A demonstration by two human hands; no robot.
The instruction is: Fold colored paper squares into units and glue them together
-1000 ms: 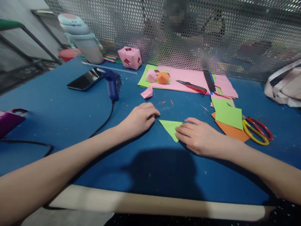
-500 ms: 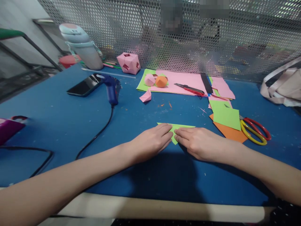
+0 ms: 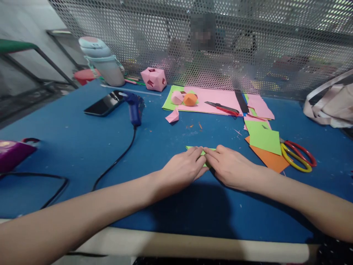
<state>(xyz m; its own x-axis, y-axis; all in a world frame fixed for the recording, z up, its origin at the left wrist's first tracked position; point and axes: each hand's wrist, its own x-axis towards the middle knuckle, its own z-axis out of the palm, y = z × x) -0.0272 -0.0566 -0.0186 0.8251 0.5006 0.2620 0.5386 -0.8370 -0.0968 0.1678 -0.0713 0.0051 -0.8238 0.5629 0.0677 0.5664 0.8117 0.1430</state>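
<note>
A small folded piece of green paper (image 3: 189,147) lies flat on the blue table, mostly covered by my fingers. My left hand (image 3: 183,165) has its closed fingertips on the paper's left and middle part. From the other side, the fingers of my right hand (image 3: 230,165) pinch and press the paper at its middle and right. The fingertips of both hands nearly meet there, and the fold under them is hidden. Behind the paper sits a small folded pink paper piece (image 3: 173,116).
To the right are green sheets (image 3: 264,138), an orange sheet (image 3: 270,158) and scissors (image 3: 299,156). A cutter knife (image 3: 222,108) rests on pink paper (image 3: 215,94). On the left are a corded glue gun (image 3: 134,108), a phone (image 3: 103,103) and a bottle (image 3: 106,64). A perforated metal panel (image 3: 176,40) stands behind.
My hands have come closer together over the green paper, and its right part is now folded in or covered by my right hand. The view has tilted slightly upward.
</note>
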